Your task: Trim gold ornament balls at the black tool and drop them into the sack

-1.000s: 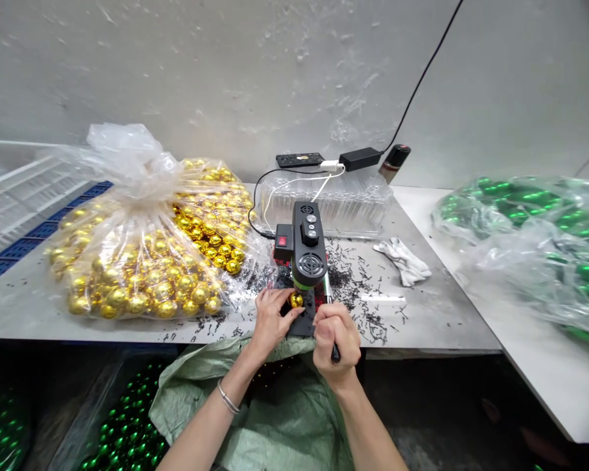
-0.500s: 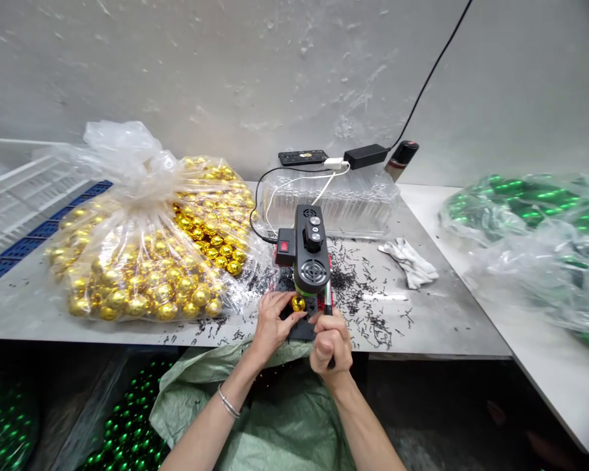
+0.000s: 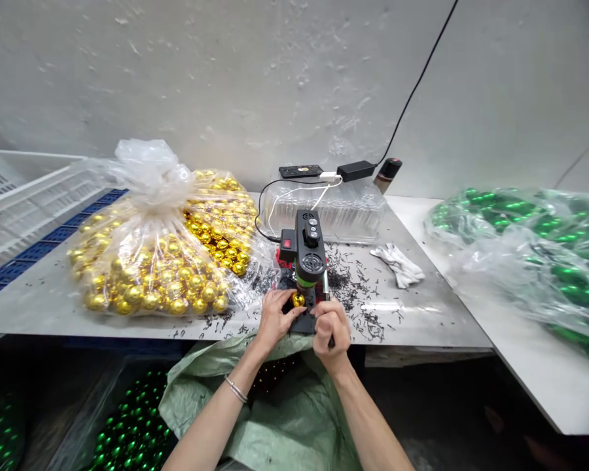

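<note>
A black press-like machine [image 3: 310,245] with a red switch stands near the table's front edge. Under its head sits a shiny gold ball [image 3: 298,299]. My left hand [image 3: 275,319] has its thumb and fingers closed around the ball from the left. My right hand [image 3: 332,327] is wrapped round the machine's lever [image 3: 326,285], whose black end shows below the fist. An open green sack [image 3: 279,418] hangs below the table edge, under both forearms, with dark dotted contents partly in view.
Left of the machine lie clear bags of gold balls [image 3: 152,275], with white crates [image 3: 24,203] beyond. Behind it is a clear plastic box [image 3: 343,209] with cables on top. A white glove [image 3: 398,265], black scraps [image 3: 358,294] and bagged green balls [image 3: 559,261] are to the right.
The camera view has shifted slightly, so the table's things sit a little differently in the picture. Both hands keep their holds on the gold ball and the lever.
</note>
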A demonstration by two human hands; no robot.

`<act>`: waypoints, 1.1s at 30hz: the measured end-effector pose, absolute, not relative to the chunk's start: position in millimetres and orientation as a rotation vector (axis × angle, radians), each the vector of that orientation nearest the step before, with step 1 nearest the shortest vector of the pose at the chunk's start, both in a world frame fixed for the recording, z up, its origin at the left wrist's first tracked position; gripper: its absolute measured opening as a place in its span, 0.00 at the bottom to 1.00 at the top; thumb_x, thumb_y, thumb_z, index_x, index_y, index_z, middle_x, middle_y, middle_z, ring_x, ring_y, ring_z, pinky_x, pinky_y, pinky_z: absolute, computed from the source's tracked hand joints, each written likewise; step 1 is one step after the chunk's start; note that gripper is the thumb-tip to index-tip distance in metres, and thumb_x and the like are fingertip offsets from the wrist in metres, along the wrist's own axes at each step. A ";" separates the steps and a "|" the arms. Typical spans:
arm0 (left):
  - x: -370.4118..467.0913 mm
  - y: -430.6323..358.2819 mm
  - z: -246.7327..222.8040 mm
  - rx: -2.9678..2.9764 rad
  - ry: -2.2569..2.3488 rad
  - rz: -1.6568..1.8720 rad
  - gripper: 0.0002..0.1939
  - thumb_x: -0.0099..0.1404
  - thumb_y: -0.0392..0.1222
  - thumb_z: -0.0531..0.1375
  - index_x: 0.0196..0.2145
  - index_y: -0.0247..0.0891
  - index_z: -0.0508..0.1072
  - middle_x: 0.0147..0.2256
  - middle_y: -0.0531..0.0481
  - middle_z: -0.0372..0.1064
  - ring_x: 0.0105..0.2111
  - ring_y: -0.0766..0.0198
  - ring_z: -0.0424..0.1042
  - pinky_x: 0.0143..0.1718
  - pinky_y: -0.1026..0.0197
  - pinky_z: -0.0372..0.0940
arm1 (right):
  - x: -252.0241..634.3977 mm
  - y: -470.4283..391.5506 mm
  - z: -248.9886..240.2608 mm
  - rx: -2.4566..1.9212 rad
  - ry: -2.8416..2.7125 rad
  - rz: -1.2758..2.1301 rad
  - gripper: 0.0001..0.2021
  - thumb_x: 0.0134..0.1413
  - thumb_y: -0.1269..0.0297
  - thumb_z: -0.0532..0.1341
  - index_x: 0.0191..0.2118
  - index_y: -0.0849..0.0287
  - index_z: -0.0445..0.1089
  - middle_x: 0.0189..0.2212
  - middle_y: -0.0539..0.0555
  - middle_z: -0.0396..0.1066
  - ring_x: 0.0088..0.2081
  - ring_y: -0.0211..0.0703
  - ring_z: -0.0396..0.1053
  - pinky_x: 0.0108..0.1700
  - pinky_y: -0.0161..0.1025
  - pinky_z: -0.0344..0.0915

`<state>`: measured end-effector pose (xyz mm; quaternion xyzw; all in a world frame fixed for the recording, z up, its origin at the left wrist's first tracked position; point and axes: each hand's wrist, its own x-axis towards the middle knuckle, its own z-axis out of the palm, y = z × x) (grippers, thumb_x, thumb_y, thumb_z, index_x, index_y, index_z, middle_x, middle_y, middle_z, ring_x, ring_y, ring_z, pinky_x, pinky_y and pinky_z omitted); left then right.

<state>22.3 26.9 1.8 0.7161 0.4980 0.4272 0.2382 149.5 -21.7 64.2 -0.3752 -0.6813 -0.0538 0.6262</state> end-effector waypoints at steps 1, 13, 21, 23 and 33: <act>22.0 25.3 3.2 1.949 1.371 1.176 0.14 0.62 0.46 0.65 0.45 0.40 0.77 0.42 0.44 0.77 0.44 0.52 0.72 0.52 0.45 0.64 | 149.4 -22.9 75.3 -0.879 -1.547 -0.107 0.13 0.63 0.73 0.49 0.27 0.56 0.58 0.26 0.49 0.62 0.27 0.37 0.63 0.32 0.38 0.64; -30.6 6.0 31.9 2.228 1.545 1.127 0.20 0.67 0.51 0.60 0.53 0.41 0.72 0.55 0.38 0.67 0.55 0.47 0.65 0.56 0.44 0.60 | 140.0 -29.8 110.6 -1.009 -1.440 0.073 0.15 0.64 0.74 0.51 0.25 0.57 0.59 0.26 0.49 0.61 0.28 0.36 0.62 0.30 0.36 0.59; -53.4 95.9 52.2 2.173 2.184 0.371 0.14 0.68 0.37 0.54 0.48 0.28 0.72 0.45 0.28 0.69 0.46 0.41 0.71 0.48 0.45 0.61 | 141.8 -31.1 105.2 -0.993 -1.496 0.030 0.14 0.63 0.76 0.51 0.26 0.57 0.59 0.26 0.49 0.62 0.28 0.36 0.62 0.29 0.36 0.58; -53.8 93.7 47.3 2.199 2.105 0.344 0.17 0.68 0.36 0.54 0.52 0.29 0.69 0.45 0.31 0.70 0.45 0.44 0.72 0.47 0.47 0.63 | 142.3 -31.3 103.4 -0.995 -1.498 0.024 0.13 0.63 0.76 0.51 0.26 0.57 0.59 0.26 0.49 0.62 0.28 0.36 0.62 0.29 0.36 0.58; -51.4 63.7 53.6 1.212 1.129 1.099 0.30 0.57 0.53 0.67 0.54 0.37 0.70 0.40 0.47 0.73 0.35 0.61 0.75 0.42 0.55 0.71 | 145.7 -30.4 97.7 -0.989 -1.535 -0.016 0.13 0.61 0.78 0.51 0.27 0.57 0.59 0.26 0.49 0.61 0.28 0.36 0.62 0.29 0.36 0.59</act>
